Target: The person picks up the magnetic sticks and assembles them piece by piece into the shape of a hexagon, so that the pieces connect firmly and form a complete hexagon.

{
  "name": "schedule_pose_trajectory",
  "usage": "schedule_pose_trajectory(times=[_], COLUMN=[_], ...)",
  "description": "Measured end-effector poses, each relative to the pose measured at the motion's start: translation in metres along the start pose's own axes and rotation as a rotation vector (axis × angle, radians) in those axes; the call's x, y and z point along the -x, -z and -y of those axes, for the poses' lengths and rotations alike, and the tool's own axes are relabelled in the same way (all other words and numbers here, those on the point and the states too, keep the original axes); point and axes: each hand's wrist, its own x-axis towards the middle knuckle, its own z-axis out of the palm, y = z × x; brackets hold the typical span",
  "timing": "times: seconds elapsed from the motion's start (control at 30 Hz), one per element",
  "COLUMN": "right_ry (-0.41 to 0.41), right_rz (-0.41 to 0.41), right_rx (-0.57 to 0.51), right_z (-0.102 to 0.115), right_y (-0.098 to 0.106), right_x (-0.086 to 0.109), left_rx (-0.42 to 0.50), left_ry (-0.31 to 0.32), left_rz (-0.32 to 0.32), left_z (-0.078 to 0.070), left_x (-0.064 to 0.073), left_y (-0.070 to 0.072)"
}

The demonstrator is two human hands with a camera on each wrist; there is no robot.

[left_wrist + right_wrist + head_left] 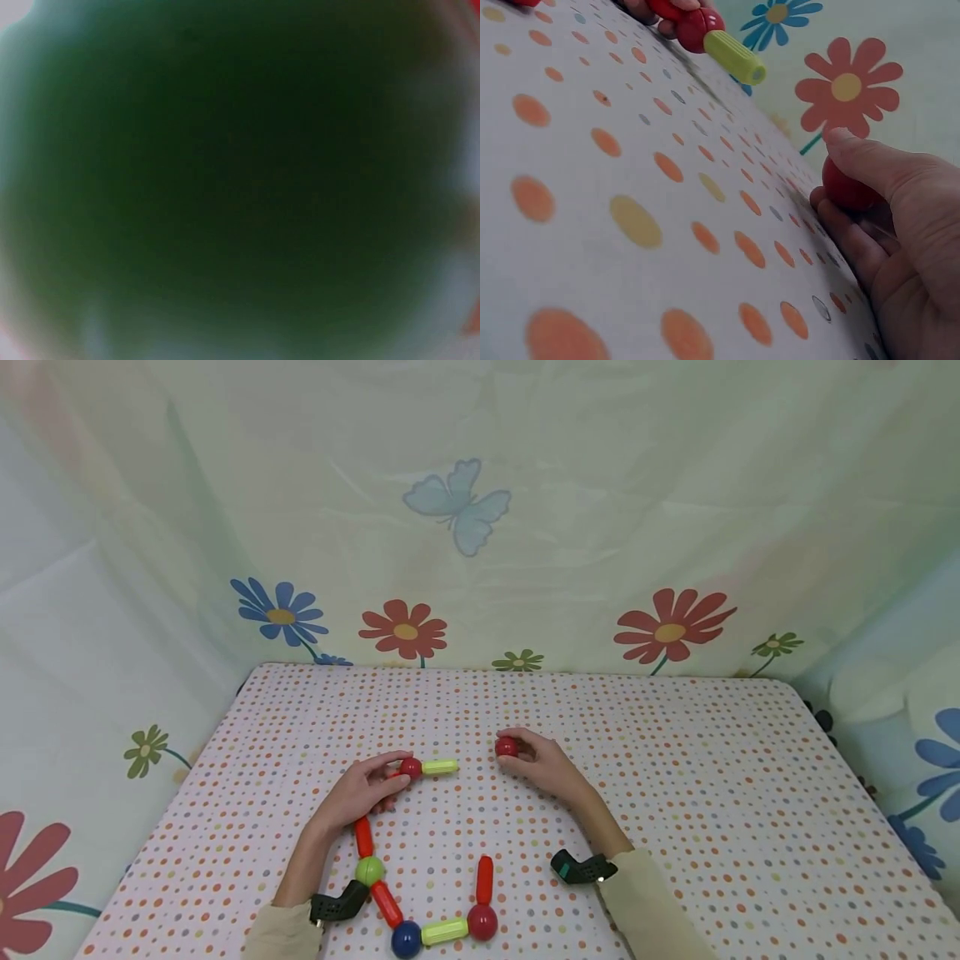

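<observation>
My left hand (360,792) grips a magnetic building chain near a red ball (411,767); a ribbed yellow-green rod (440,767) sticks out from that ball to the right. Below the hand, the chain runs through a red rod (363,837), a green ball (370,870), another red rod (387,904), a blue ball (407,938), a second yellow-green rod (444,931), a larger red ball (482,922) and a red end rod (484,880). Across a short gap, my right hand (546,767) pinches a loose red ball (849,187) between thumb and fingers.
A dotted cloth covers the table (675,760). Behind it hangs a curtain (555,568) printed with flowers and a butterfly. Each wrist wears a black camera band (581,867). A blurred dark green shape (225,180) fills most of the left wrist view.
</observation>
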Motion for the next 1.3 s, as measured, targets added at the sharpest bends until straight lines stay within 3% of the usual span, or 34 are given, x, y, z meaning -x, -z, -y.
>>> schedule_pose_trajectory(times=[0.23, 0.57, 1.07, 1.3], right_ry=[-0.002, 0.057, 0.073, 0.091], right_rz=[0.032, 0.208, 0.184, 0.166], right_rx=[-0.016, -0.029, -0.048, 0.000], right_z=[0.008, 0.022, 0.018, 0.031], right_y=[-0.012, -0.033, -0.039, -0.039], right_x=[0.002, 0.006, 0.006, 0.012], left_rx=[0.017, -0.005, -0.017, -0.002], left_ry=[-0.008, -0.019, -0.018, -0.012], left_rz=[0.010, 0.007, -0.005, -0.030], left_z=[0.000, 0.002, -0.002, -0.002], left_x=[0.001, 0.002, 0.003, 0.001], left_y=[-0.001, 0.000, -0.003, -0.003])
